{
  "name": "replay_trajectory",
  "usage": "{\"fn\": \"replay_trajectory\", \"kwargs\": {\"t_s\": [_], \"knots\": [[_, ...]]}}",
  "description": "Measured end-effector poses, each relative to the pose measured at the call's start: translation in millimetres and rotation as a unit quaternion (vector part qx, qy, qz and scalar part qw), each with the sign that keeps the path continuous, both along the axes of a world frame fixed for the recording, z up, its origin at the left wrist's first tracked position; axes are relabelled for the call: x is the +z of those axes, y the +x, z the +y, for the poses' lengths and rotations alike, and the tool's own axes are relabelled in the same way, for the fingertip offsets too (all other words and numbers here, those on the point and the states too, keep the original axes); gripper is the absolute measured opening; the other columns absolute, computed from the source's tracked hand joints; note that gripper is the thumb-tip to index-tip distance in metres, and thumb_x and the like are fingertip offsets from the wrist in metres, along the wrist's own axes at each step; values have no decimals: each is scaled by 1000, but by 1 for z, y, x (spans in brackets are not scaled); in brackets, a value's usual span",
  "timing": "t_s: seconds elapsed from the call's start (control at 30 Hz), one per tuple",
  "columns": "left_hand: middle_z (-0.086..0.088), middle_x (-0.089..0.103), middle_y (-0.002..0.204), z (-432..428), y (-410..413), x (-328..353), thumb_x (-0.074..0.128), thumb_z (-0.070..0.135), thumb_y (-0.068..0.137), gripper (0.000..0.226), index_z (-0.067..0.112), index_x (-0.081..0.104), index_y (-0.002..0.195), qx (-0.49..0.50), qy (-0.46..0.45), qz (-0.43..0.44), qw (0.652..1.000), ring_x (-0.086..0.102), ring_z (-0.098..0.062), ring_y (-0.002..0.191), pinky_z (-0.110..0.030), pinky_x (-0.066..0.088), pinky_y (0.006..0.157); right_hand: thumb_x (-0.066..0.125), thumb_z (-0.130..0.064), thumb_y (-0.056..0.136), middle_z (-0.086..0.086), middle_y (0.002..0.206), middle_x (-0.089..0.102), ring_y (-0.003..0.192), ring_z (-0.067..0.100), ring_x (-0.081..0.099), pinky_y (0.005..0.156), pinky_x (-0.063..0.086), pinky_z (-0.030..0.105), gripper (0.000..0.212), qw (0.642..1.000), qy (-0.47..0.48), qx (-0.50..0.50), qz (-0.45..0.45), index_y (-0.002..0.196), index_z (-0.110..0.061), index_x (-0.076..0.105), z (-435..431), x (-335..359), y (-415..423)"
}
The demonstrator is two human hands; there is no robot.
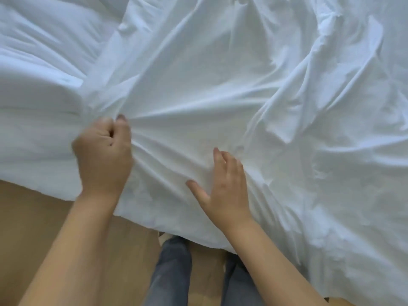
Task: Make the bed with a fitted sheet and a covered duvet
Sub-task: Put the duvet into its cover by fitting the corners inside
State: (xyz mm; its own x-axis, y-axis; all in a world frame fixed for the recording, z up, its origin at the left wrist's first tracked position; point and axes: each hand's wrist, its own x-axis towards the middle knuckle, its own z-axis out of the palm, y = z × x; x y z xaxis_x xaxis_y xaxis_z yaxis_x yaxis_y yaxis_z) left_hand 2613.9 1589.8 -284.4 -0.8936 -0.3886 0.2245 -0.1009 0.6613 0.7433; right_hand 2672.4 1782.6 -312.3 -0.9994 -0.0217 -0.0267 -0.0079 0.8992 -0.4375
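Legs: jeans (172, 272) at the bottom of the view, standing on a wooden floor (33, 228) right up against the near edge.
Left hand (103, 151): curled into a fist round a bunch of the white cloth (220, 85), and creases fan out from the grip.
Right hand (223, 186): flat on the same cloth near the edge, fingers straight and spread, holding nothing.
White cloth: thin and super wrinkly. It covers most of the view and hangs over the near edge. Can't tell if it's the fitted sheet or the duvet cover.
Puffy white bedding (33, 74): thicker stuff off to the left, beside the cloth. Maybe the duvet, not sure.
Progress: I'd guess somewhere mid-job. Nothing looks smooth or tucked and no fitted corner shows, so the pulling flat and straightening is all left to do.
Writing: none. No tags, labels or brands that I can spot.
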Motion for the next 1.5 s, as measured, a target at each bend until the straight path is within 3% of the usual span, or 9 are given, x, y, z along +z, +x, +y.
{"fn": "replay_trajectory", "kwargs": {"t_s": [0.2, 0.4, 0.6, 0.7, 0.83, 1.0, 1.17, 1.33, 1.5], "knots": [[-9, 28, 49, -81, -8, 14, 47, 20, 91, 45, 2, 33, 53, 34, -48, -145, 988, 30, -28, 51, -35, 22, 52, 42, -40, 97, 7, 123, 49, 113, 24, 44, 95, 36, 29, 43, 983, -108, 49, -139, 128, -10, 49, -67, 12, -28], [-10, 63, 90, -85, -10, -18, 56, 28, 92, 31, -2, 61, 86, 2, 344, -194, 919, 60, -20, 85, -35, 47, 78, 49, -58, 85, -5, 135, 36, 125, 10, 36, 107, 35, 34, 73, 938, -306, -89, -135, 143, -18, 29, -127, 16, -45], [-2, 51, 131, -92, -42, -50, 73, 43, 65, 88, 18, 31, 139, 22, 316, -305, 898, 53, -22, 116, -39, 45, 99, 61, -40, 81, 13, 133, 44, 123, 27, 37, 104, 19, 25, 63, 983, -158, 74, 56, 134, -9, 47, -151, 26, -83], [-5, 61, 116, -93, -51, -52, 65, 36, 78, 60, 14, 45, 130, 14, 290, -347, 892, 60, -24, 104, -38, 52, 88, 59, -44, 86, 14, 147, 35, 139, 36, 22, 112, 10, 47, 51, 975, -32, 221, 6, 131, -19, 54, -160, 18, -108], [0, 68, 74, -112, -58, -36, 74, 18, 77, 6, 14, 70, 78, -74, 284, -367, 883, 65, -12, 69, -21, 51, 59, 59, -49, 82, 10, 131, 48, 127, 30, 35, 105, 20, 42, 43, 973, 84, 203, -75, 109, -15, 63, -153, 6, -130], [-4, 73, 79, -145, -71, -6, 73, 14, 76, 11, 9, 73, 86, -82, 350, -354, 864, 69, -16, 71, -23, 55, 58, 67, -38, 74, 13, 113, 55, 109, 34, 45, 92, 35, 40, 40, 984, 70, 142, -83, 95, -5, 62, -138, 11, -144], [-7, 72, 84, -185, -87, 5, 55, 7, 87, 18, 4, 67, 100, 66, 552, -198, 807, 70, -19, 76, -26, 57, 63, 54, -51, 77, 7, 131, 38, 123, 29, 30, 100, 31, 41, 57, 954, 177, 110, -215, 117, -12, 49, -139, 33, -156], [-13, 70, 87, -185, -99, 2, 54, 8, 87, 19, 2, 66, 99, 73, 588, -205, 779, 67, -24, 77, -28, 56, 67, 63, -52, 70, 7, 150, -6, 137, 28, -8, 111, 2, 47, 102, 960, 148, 193, -138, 144, -20, 0, -192, 33, -153], [-15, 70, 97, -199, -112, -17, 54, 7, 88, 18, 3, 68, 99, 17, 621, -239, 747, 68, -25, 86, -34, 55, 79, 70, -48, 70, 12, 153, 2, 141, 29, 7, 113, 13, 40, 120, 965, 167, 115, -165, 146, -21, -20, -237, 0, -155]]}}
